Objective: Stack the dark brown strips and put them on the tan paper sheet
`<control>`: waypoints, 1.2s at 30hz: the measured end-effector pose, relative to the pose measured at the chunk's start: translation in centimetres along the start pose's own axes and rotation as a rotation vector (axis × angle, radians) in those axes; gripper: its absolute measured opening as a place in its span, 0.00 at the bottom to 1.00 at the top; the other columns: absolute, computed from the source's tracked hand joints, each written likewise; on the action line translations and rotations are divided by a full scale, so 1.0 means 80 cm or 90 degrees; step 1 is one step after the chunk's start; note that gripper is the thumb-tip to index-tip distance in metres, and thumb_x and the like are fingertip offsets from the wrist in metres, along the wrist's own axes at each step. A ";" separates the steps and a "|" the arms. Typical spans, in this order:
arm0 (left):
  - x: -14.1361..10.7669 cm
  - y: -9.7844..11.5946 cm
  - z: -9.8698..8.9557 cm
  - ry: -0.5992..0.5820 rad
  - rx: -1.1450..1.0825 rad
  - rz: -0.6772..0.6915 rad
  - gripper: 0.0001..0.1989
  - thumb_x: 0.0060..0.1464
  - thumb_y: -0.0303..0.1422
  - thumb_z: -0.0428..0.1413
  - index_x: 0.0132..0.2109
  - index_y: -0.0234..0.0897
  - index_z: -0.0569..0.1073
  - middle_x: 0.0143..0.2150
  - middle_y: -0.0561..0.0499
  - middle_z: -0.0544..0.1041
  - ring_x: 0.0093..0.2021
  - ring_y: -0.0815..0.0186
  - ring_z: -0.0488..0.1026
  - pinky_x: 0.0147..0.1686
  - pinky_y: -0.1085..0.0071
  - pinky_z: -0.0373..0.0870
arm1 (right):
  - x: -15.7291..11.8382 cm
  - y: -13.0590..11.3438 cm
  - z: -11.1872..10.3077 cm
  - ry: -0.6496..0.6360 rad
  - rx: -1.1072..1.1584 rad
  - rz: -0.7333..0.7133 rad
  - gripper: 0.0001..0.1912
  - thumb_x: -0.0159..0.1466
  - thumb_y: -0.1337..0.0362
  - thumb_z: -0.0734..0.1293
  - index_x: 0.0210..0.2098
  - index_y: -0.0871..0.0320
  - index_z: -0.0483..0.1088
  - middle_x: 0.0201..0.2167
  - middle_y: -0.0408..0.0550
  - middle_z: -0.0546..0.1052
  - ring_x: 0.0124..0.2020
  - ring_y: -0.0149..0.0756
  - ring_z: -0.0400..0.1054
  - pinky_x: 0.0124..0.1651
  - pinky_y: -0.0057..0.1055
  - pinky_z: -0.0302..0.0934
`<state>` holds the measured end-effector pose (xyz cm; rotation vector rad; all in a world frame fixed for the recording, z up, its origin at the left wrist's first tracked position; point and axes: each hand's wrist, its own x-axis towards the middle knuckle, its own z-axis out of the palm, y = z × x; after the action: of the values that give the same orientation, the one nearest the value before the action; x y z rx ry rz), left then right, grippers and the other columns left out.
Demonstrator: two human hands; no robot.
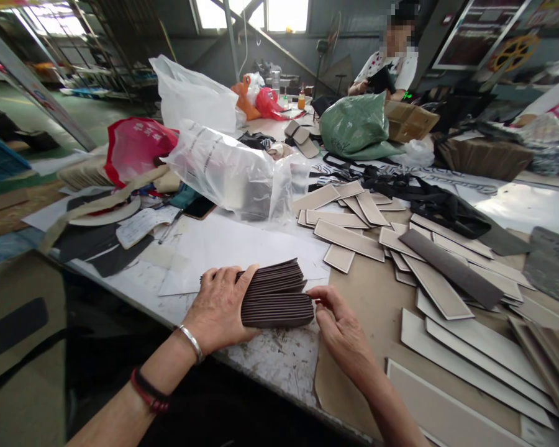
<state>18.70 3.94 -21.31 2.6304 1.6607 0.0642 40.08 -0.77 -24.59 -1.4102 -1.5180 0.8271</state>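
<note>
A thick stack of dark brown, flat strips (277,308) rests on edge at the table's front, with a wedge-shaped gap between its upper and lower parts at the right end. My left hand (221,304) is wrapped around the stack's left end, thumb on the near side of the top and fingers behind. At the opposite end, my right hand (338,320) has its fingers curled, with the index fingertip and thumb touching the strips' ends beside the gap. White paper (246,248) lies under and behind the stack.
Loose beige strips with pale edges (349,239) are scattered on brown board at the right, with a dark strip (451,267) across them. A clear plastic bag (242,174) stands behind the paper. A green bag (354,127) sits farther back, near a person (384,68) across the table.
</note>
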 end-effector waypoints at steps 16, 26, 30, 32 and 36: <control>0.000 -0.003 0.004 0.002 -0.009 0.002 0.43 0.37 0.45 0.57 0.60 0.36 0.56 0.49 0.41 0.65 0.50 0.52 0.61 0.54 0.54 0.52 | 0.017 0.017 0.008 0.019 0.035 0.019 0.16 0.63 0.63 0.55 0.50 0.57 0.62 0.33 0.45 0.69 0.34 0.34 0.64 0.40 0.31 0.57; 0.001 -0.004 0.004 0.000 -0.022 0.012 0.43 0.36 0.44 0.58 0.60 0.35 0.56 0.49 0.40 0.65 0.51 0.53 0.60 0.54 0.53 0.52 | 0.019 0.016 0.009 0.021 0.028 0.026 0.17 0.64 0.63 0.55 0.51 0.57 0.65 0.31 0.43 0.68 0.33 0.32 0.63 0.39 0.27 0.58; 0.001 -0.005 0.004 0.002 -0.023 0.013 0.43 0.36 0.43 0.58 0.60 0.35 0.56 0.49 0.40 0.65 0.51 0.53 0.60 0.54 0.53 0.52 | 0.020 0.015 0.009 0.020 0.020 0.020 0.18 0.64 0.64 0.55 0.51 0.56 0.66 0.32 0.43 0.68 0.33 0.32 0.63 0.40 0.27 0.58; 0.001 -0.005 0.004 0.003 -0.022 0.014 0.43 0.37 0.43 0.58 0.61 0.35 0.56 0.49 0.41 0.65 0.51 0.53 0.60 0.54 0.54 0.52 | 0.020 0.015 0.008 0.017 0.020 0.015 0.18 0.64 0.64 0.55 0.51 0.55 0.66 0.32 0.43 0.68 0.33 0.32 0.63 0.40 0.27 0.58; 0.000 -0.006 0.005 0.004 -0.022 0.015 0.43 0.37 0.44 0.58 0.61 0.35 0.56 0.49 0.41 0.64 0.51 0.53 0.60 0.54 0.53 0.52 | 0.021 0.014 0.007 0.008 0.027 0.011 0.18 0.64 0.64 0.55 0.51 0.55 0.66 0.32 0.43 0.68 0.33 0.32 0.62 0.38 0.28 0.57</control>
<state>18.33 4.16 -21.73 2.6278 1.6158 0.0997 40.04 1.12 -25.57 -1.3969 -1.4715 0.8548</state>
